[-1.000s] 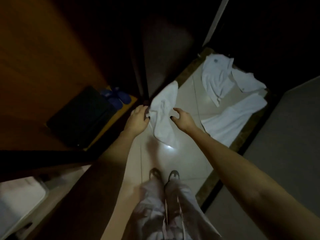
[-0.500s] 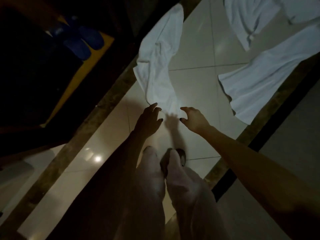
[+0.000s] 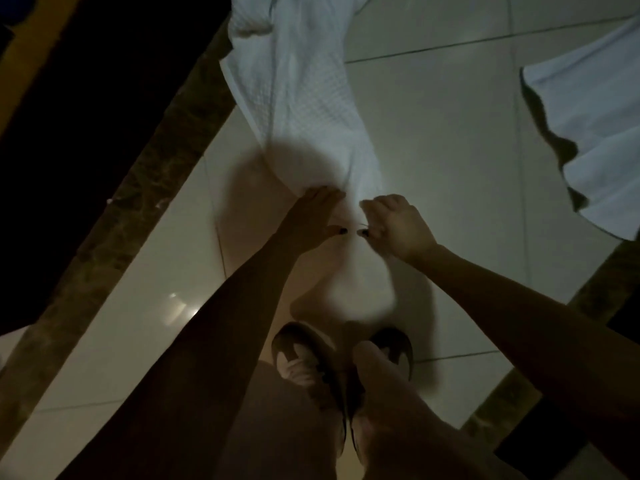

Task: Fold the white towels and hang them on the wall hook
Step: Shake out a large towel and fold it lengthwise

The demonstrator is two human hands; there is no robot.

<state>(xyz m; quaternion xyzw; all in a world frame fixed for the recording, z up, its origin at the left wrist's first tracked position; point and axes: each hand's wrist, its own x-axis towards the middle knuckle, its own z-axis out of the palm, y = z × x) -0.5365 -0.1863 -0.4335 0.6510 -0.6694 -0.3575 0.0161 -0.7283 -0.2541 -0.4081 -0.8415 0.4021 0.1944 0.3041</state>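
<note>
While left hand [image 3: 317, 213] lays its fingers on the near end of the towel [image 3: 304, 98], grip not discernible in dim light, right hand [image 3: 398, 223] curls round that same end. Towel lies stretched along the floor [image 3: 433, 150], ahead of the shoes [image 3: 304, 362]; second towel [image 3: 588, 133] well to the right.

No readable text, label, brand, number or sign. White waffle-weave towel [image 3: 301, 109] at middle of pale glossy tiled floor [image 3: 433, 150]: plain weave only. Second white towel [image 3: 588, 133] at floor's right edge: plain. Dark shoes [image 3: 298, 341] at near edge: too dim to tell markings.
</note>
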